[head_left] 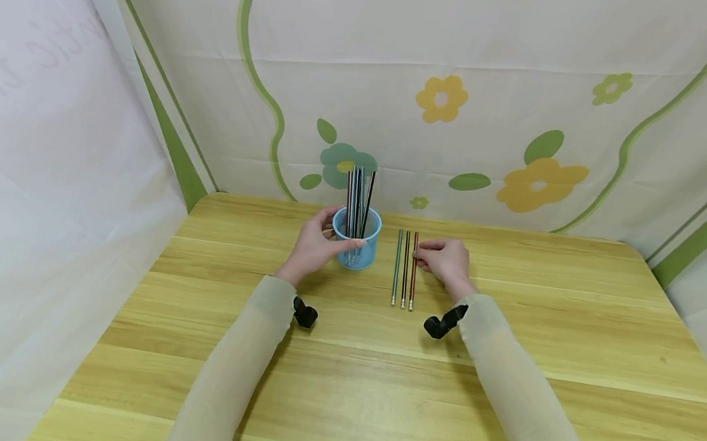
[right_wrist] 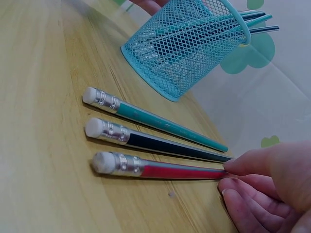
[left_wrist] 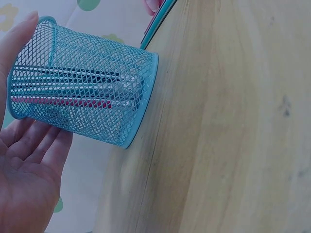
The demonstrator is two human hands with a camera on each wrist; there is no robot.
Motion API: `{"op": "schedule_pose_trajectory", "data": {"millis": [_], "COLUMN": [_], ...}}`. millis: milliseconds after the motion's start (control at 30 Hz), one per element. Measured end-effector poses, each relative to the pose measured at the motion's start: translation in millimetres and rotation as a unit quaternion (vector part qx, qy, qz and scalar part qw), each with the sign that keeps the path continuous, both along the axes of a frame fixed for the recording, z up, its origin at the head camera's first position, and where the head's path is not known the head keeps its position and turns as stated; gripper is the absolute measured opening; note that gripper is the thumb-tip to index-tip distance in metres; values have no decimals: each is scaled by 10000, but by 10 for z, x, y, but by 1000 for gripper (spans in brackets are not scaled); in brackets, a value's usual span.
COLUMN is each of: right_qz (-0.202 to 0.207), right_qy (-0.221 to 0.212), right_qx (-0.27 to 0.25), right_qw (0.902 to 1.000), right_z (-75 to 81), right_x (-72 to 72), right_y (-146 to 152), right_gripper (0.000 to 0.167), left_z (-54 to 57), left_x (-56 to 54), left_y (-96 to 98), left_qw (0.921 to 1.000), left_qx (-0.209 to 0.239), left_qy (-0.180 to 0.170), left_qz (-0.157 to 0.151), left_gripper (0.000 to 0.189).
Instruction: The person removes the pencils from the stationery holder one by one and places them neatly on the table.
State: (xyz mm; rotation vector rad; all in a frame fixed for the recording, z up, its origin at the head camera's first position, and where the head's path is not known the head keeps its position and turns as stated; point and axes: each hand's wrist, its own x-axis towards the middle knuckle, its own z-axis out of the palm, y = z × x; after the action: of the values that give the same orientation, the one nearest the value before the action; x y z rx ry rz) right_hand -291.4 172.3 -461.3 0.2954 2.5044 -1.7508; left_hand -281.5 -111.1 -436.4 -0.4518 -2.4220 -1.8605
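Observation:
My left hand (head_left: pixel 315 247) holds a light-blue mesh pencil cup (left_wrist: pixel 92 53) near its rim, thumb in front and fingers round the far side. Several pencils (head_left: pixel 357 185) stand in the cup, their eraser ends down at its base. To the right of the cup, a green pencil (right_wrist: pixel 165 125), a black pencil (right_wrist: pixel 167 145) and a red pencil (right_wrist: pixel 180 172) lie side by side on the table, erasers toward me. My right hand (head_left: pixel 449 261) pinches the red pencil toward its far end between thumb and fingers.
The wooden table (head_left: pixel 361 394) carries the cup and pencils near its back edge. Right behind that edge hangs a white curtain (head_left: pixel 367 92) with flower prints. Another white cloth (head_left: pixel 56 218) hangs along the left side. A black wrist camera (head_left: pixel 439 328) sits at the right cuff.

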Motion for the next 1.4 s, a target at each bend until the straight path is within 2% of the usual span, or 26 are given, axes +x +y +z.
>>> {"op": "schedule_pose_trajectory", "data": {"millis": [67, 333, 767, 1167, 1400], "right_qz": [-5, 6, 1, 40, 102], "right_qy": [13, 41, -50, -59, 126], "right_qx": [-19, -97, -424, -910, -898], "right_qw": [10000, 9999, 9991, 9958, 9958], "right_z": [4, 12, 44, 220, 365], "right_x": [2, 7, 18, 10, 7], "right_y": [-1, -2, 31, 65, 20], "right_gripper": [25, 25, 30, 47, 53], "left_z": [-103, -104, -96, -117, -126], "left_x": [-77, -83, -71, -73, -81], "left_y": [-11, -7, -5, -18, -19], "left_qw": [10000, 9999, 10000, 9999, 10000], "left_qx": [21, -30, 52, -9, 12], "left_qy": [19, 121, 14, 91, 18], "left_qz": [32, 92, 13, 49, 18], "left_gripper": [84, 85, 85, 84, 82]}}
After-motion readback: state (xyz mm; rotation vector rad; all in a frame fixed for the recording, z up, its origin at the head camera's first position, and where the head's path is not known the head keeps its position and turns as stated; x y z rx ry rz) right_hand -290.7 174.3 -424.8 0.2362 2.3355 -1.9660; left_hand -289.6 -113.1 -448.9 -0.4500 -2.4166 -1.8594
